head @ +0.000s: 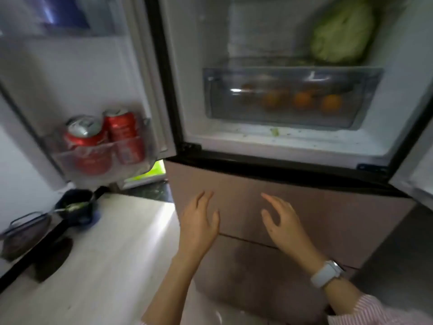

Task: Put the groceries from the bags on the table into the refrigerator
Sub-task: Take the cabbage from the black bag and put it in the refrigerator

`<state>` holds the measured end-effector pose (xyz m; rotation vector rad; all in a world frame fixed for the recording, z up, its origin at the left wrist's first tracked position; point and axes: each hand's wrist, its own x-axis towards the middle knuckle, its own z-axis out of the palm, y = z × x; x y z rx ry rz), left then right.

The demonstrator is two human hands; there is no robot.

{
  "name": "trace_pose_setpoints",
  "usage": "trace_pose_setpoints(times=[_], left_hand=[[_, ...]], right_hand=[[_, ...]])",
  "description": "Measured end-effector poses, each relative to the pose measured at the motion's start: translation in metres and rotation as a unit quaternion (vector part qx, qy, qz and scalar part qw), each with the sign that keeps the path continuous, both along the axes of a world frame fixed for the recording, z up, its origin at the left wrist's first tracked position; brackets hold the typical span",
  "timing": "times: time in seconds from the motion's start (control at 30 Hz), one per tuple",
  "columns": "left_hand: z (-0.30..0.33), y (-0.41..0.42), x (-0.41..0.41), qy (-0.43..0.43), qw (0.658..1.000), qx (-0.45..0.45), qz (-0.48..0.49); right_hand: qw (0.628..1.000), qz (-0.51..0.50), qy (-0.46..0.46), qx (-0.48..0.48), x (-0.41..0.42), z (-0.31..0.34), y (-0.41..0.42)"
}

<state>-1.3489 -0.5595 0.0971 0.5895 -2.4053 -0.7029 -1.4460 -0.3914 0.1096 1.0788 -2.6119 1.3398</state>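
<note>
The refrigerator (288,141) stands open in front of me. A green cabbage (342,31) lies on the shelf at the upper right. Below it a clear drawer (290,97) holds several oranges (330,103). Two red soda cans (105,137) stand in the left door's bin. My left hand (199,224) and my right hand (283,221) hover empty, fingers spread, in front of the pink lower drawer panel (328,207). A white watch sits on my right wrist.
The left fridge door (70,78) swings open over a pale counter (105,254). On the counter's left sit a dark bowl with a spoon (75,207) and a wire basket (25,233). The right door edge (419,179) juts in at the right.
</note>
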Motion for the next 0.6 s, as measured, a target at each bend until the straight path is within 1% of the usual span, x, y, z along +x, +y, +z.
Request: trace_pose_setpoints(times=[0.03,0.13,0.2,0.27,0.33,0.4,0.5,0.6], left_hand=[[-0.013,-0.006,0.03,-0.018,0.999,0.017,0.035],[-0.051,-0.026,0.124,-0.085,0.987,0.029,0.135],[-0.069,-0.04,0.192,-0.13,0.97,0.037,0.202],[-0.084,-0.055,0.263,-0.153,0.949,0.049,0.271],[-0.093,-0.068,0.334,-0.162,0.924,0.051,0.342],[-0.095,-0.08,0.406,-0.169,0.895,0.059,0.408],[-0.093,-0.105,0.517,-0.18,0.859,0.062,0.475],[-0.084,-0.128,0.634,-0.186,0.821,0.047,0.537]], right_hand=[[0.999,0.028,-0.025,0.029,0.018,-0.012,-0.007],[0.989,0.101,-0.054,0.097,0.072,-0.046,-0.043],[0.974,0.168,-0.062,0.141,0.115,-0.062,-0.073],[0.955,0.238,-0.053,0.169,0.16,-0.074,-0.108],[0.938,0.295,-0.043,0.179,0.214,-0.08,-0.147],[0.917,0.358,-0.013,0.175,0.28,-0.088,-0.191],[0.875,0.456,0.016,0.163,0.401,-0.095,-0.256],[0.832,0.534,0.019,0.147,0.528,-0.094,-0.31]])
